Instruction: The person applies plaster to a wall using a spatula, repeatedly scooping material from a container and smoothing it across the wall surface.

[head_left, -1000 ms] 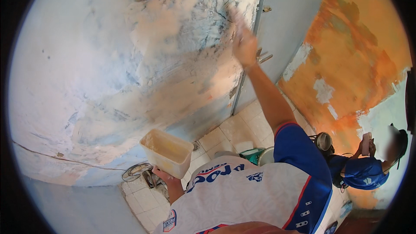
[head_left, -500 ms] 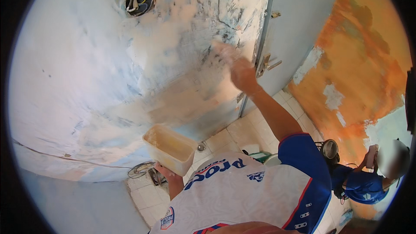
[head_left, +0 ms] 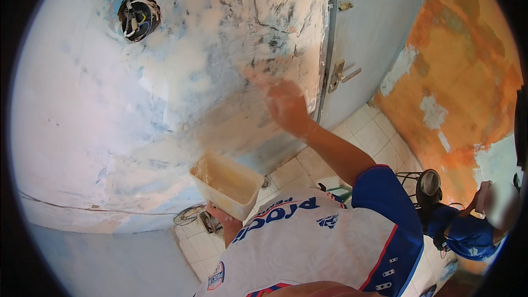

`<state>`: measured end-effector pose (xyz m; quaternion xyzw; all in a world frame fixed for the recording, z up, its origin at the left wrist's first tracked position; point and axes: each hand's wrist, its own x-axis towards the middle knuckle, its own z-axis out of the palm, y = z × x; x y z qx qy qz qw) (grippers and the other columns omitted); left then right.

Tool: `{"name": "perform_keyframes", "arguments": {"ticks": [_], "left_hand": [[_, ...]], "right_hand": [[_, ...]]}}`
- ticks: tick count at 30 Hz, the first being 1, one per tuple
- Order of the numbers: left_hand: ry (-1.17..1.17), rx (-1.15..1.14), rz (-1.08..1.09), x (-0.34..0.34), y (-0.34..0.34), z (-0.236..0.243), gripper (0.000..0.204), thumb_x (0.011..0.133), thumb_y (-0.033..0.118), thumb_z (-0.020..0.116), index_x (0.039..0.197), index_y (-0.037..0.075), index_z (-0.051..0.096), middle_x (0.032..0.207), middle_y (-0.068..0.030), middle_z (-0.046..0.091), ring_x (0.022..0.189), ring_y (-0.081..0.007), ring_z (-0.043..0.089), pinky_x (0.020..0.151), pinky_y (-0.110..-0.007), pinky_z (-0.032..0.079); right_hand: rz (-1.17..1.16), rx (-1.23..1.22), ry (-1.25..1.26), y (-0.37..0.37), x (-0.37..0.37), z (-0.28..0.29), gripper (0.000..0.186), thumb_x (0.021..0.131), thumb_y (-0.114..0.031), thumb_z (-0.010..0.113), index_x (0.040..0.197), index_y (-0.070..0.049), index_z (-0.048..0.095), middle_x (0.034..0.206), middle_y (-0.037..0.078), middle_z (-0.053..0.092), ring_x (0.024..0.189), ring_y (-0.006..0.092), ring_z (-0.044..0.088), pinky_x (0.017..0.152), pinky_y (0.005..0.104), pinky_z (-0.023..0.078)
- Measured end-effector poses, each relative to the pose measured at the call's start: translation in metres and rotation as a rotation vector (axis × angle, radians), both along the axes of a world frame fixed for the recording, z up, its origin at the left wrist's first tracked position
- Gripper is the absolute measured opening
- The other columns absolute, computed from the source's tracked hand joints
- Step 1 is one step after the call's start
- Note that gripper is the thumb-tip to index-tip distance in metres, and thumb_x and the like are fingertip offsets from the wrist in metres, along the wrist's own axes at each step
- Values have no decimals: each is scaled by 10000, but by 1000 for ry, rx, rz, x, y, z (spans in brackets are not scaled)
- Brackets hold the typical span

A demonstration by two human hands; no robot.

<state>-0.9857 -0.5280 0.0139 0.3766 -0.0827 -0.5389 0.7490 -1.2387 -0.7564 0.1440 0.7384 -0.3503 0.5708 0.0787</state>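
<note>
My left hand (head_left: 221, 216) is closed on the lower side of a cream rectangular plastic tub (head_left: 246, 179), tilted, with pale residue on its inner walls. The tub hides part of that hand. My right hand (head_left: 287, 107) is raised in front of the patchy wall (head_left: 181, 82), to the left of the door frame. Its fingers reach up and left toward dark-streaked, pale plaster and are smeared by motion. I cannot make out whether they touch the wall or hold anything.
An uncovered electrical box (head_left: 138, 19) with loose wires sits upper left. A grey door (head_left: 379, 27) with a lever handle (head_left: 351, 75) stands right of the wall. A thin cable (head_left: 110, 210) runs along the wall's base. A person in blue (head_left: 467, 236) is at lower right, by an orange wall (head_left: 462, 66).
My right hand has moved left and slightly down across the wall, away from the door frame. The view has shifted too; the tub stays in my left hand.
</note>
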Motion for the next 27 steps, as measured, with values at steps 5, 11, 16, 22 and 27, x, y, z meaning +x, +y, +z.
{"name": "perform_keyframes", "arguments": {"ticks": [5, 11, 16, 22, 27], "left_hand": [[-6, -27, -38, 8, 12, -22, 623, 974, 482, 308, 1438, 91, 450, 1402, -106, 538, 1266, -298, 540, 1064, -430, 458], [74, -26, -53, -2, 3, -16, 629, 968, 465, 321, 1429, 59, 453, 1408, -119, 536, 1268, -316, 537, 1059, -435, 462], [-42, -22, 31, 6, -5, -1, 623, 975, 451, 304, 1424, 49, 461, 1402, -133, 542, 1277, -328, 528, 1067, -453, 455], [-53, 3, 4, 27, 10, -6, 617, 980, 444, 294, 1418, 45, 467, 1384, -140, 552, 1270, -330, 531, 1071, -462, 452], [-36, -74, -10, 26, 12, -17, 594, 978, 427, 306, 1396, 42, 477, 1369, -136, 558, 1249, -317, 542, 1061, -458, 458]], "right_hand": [[-293, -172, -417, -55, -86, 102, 352, 906, -47, 581, 1241, 49, 627, 1073, 227, 691, 964, 367, 693, 784, 432, 576], [-559, -126, 147, -63, -18, -36, 384, 932, -118, 575, 1285, 31, 605, 1190, 272, 645, 1058, 432, 637, 918, 514, 522], [-67, 86, -74, -3, -17, -55, 363, 903, -16, 567, 1262, 5, 613, 1112, 222, 684, 978, 367, 683, 859, 427, 555], [-417, -129, -362, -61, -79, 64, 270, 925, -92, 562, 1163, -21, 668, 1000, 215, 690, 860, 382, 686, 758, 417, 562], [-329, -150, 2, -49, -3, -24, 372, 835, -100, 630, 1203, -67, 671, 1039, 223, 666, 979, 420, 637, 868, 452, 535]]}}
